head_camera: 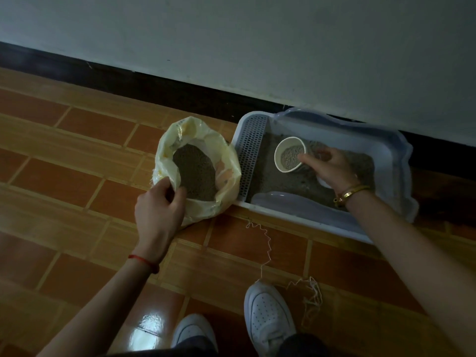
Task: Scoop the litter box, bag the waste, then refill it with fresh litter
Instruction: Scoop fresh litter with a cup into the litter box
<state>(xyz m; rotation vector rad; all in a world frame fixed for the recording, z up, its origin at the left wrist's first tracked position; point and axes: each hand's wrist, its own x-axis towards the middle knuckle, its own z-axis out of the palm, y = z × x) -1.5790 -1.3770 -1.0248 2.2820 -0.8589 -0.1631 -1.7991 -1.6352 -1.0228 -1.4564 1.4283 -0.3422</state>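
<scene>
My right hand curls round the paper cup inside the litter box, tilted low over the grey litter so the grains fall there and not on the floor. My left hand pinches the rim of the yellow bag just left of the litter box, so its mouth gapes for the next scoop

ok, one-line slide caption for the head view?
Head view: right hand holds a paper cup of litter in the litter box; left hand grips the rim of the open bag.
</scene>
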